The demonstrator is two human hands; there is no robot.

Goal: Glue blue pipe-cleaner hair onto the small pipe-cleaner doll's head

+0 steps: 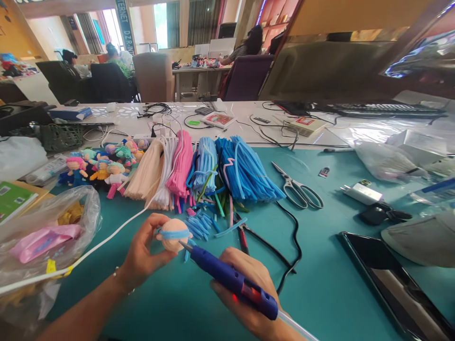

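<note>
Between the thumb and fingers of my left hand (147, 253) is a small peach doll head (174, 242) with a light blue pipe cleaner strip across it. My right hand (249, 289) is wrapped round a dark blue hot glue pen (227, 274), a red light glowing on its body. The pen's grey tip points at the head's right side, touching or very close to it. Just beyond my hands lie short cut blue pipe cleaner pieces (199, 224) and red-handled pliers (243, 239), partly hidden by my right hand.
Bundled pipe cleaners in peach (147, 175), pink (180, 166) and blue (249, 173) stand behind, beside several small dolls (101, 166). Scissors (298, 189), a black cable (297, 237) and a phone (387, 284) lie rightward. A white cord (117, 231) and plastic bag (53, 227) occupy the left.
</note>
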